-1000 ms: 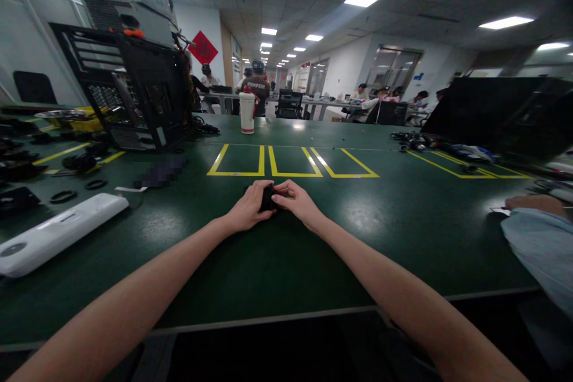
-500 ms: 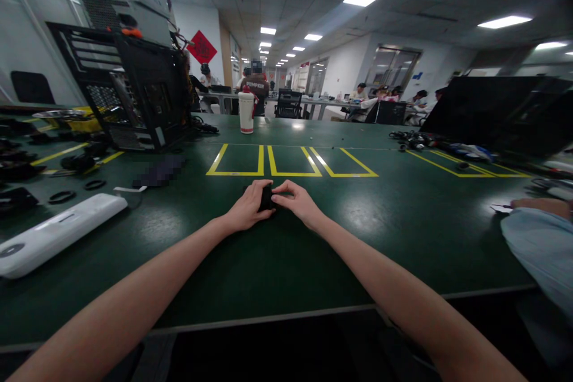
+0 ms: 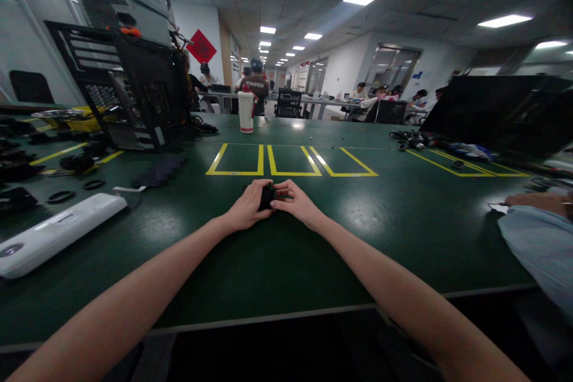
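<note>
A small black object (image 3: 267, 197) is between my two hands, low over the green table (image 3: 250, 274) and just in front of the yellow taped outlines (image 3: 293, 175). My left hand (image 3: 248, 206) grips it from the left, thumb below and fingers over the top. From the right, my right hand (image 3: 295, 204) has its thumb and fingertips pressed on the object's right side. The fingers cover much of it, and its exact shape is too dark to make out.
A white power strip (image 3: 62, 233), black rings (image 3: 61, 197) and an open computer case (image 3: 134, 89) stand left. A white cup (image 3: 246, 110) is beyond the outlines. At right, a person's blue sleeve (image 3: 537, 245) rests near cables and a dark monitor (image 3: 496, 107).
My right hand's fingers have shifted on the black object, the thumb now lower and the fingers more spread. My left hand is nearly still. The other person's hand at right has moved slightly left.
</note>
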`<state>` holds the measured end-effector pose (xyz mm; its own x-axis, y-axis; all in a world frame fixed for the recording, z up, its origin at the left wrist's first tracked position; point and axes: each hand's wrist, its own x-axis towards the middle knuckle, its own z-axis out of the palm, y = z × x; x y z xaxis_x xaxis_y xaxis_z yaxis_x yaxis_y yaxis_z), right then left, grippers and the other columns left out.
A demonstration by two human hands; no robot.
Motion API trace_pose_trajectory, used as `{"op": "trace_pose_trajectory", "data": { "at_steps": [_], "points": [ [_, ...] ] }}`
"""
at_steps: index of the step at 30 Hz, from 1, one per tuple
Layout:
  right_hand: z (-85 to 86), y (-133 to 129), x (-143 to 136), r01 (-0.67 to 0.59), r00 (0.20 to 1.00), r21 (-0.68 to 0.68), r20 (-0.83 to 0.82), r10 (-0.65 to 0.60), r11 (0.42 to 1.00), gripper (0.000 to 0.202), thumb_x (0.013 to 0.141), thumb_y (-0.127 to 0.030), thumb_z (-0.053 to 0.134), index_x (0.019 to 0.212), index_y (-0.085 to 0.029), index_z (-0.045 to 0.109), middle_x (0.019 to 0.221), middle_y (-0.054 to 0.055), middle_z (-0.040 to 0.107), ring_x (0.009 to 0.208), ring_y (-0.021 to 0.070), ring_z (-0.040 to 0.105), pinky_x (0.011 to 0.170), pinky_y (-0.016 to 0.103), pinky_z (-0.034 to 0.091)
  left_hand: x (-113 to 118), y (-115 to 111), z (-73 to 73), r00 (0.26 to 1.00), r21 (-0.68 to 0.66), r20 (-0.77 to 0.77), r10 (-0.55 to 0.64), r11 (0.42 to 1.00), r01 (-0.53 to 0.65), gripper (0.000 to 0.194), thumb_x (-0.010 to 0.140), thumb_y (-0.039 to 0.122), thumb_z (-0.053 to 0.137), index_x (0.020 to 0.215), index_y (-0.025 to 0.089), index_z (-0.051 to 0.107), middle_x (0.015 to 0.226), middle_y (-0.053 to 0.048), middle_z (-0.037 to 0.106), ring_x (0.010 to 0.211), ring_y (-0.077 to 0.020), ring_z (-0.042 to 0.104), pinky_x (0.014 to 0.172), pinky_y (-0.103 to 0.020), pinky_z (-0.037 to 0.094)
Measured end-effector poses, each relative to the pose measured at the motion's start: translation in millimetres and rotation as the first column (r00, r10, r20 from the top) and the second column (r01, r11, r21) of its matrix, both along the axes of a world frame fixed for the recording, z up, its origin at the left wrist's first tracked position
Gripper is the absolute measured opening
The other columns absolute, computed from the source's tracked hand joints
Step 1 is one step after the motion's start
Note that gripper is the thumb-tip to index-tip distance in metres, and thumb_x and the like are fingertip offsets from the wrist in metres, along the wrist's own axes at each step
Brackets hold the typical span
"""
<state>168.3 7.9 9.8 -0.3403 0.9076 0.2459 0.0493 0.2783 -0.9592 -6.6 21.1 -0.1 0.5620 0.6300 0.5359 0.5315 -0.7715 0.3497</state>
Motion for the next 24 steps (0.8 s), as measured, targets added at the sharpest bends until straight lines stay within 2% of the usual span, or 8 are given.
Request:
{"op": "trace_pose_trajectory", "data": {
  "at_steps": [4,9,12,16,21,24],
  "points": [
    [-1.6,2.1,-2.5,0.016,0.998,-0.050,-0.055,-0.019,0.999,0.026,0.067,-0.034,0.061,0.086,-0.021,0.050,0.088,0.001,0.054,0.081,0.0129,0.055,0.075,0.033,0.047,-0.2,1.2,-1.4,1.000,0.010,0.003,-0.007,1.000,0.007,0.060,0.070,0.029,0.058,0.121,0.019,0.027,0.116,-0.010,0.039,0.107,-0.0256,0.042,0.091,-0.045,0.036],
    [-1.1,6.0,-1.9,0.032,0.998,-0.097,-0.041,-0.037,0.995,0.033,0.065,-0.030,0.064,0.094,-0.019,0.052,0.093,0.004,0.056,0.085,0.0145,0.055,0.080,0.035,0.045,-0.2,2.5,-2.5,1.000,0.018,-0.001,-0.004,1.000,0.004,0.061,0.070,0.029,0.058,0.121,0.020,0.026,0.115,-0.010,0.039,0.107,-0.0257,0.042,0.091,-0.045,0.037],
    [1.3,6.4,1.9,0.001,1.000,-0.038,0.000,-0.001,0.999,0.034,0.063,-0.026,0.066,0.093,-0.018,0.054,0.096,0.004,0.056,0.091,0.0154,0.054,0.084,0.036,0.043,0.0,2.0,-1.8,1.000,0.021,-0.006,-0.006,1.000,0.006,0.060,0.071,0.029,0.057,0.121,0.019,0.026,0.115,-0.010,0.039,0.106,-0.0254,0.043,0.091,-0.043,0.037],
    [3.3,4.3,5.2,-0.077,0.997,0.024,0.010,0.077,0.997,0.037,0.058,-0.021,0.069,0.091,-0.020,0.052,0.092,0.002,0.054,0.094,0.0157,0.052,0.083,0.035,0.044,0.0,1.6,-1.2,1.000,0.018,-0.016,-0.003,1.000,0.003,0.059,0.072,0.029,0.056,0.121,0.017,0.026,0.115,-0.011,0.039,0.105,-0.0250,0.043,0.090,-0.042,0.038],
    [1.3,4.2,1.5,0.003,1.000,0.040,0.031,-0.004,0.999,0.024,0.066,-0.032,0.062,0.085,-0.019,0.053,0.088,0.001,0.055,0.086,0.0146,0.054,0.083,0.037,0.043,-0.6,1.7,-1.5,1.000,0.012,-0.011,0.001,1.000,-0.001,0.061,0.071,0.031,0.057,0.121,0.019,0.025,0.116,-0.010,0.038,0.106,-0.0250,0.042,0.091,-0.043,0.038],
    [-0.8,6.2,-0.4,0.023,1.000,0.003,0.016,-0.023,1.000,0.030,0.067,-0.032,0.062,0.093,-0.020,0.052,0.089,0.002,0.056,0.083,0.0149,0.056,0.081,0.037,0.044,-0.5,1.6,-1.5,1.000,0.014,-0.016,-0.001,1.000,0.001,0.061,0.071,0.030,0.058,0.121,0.018,0.025,0.115,-0.010,0.039,0.106,-0.0248,0.042,0.091,-0.042,0.037]
  ]
}}
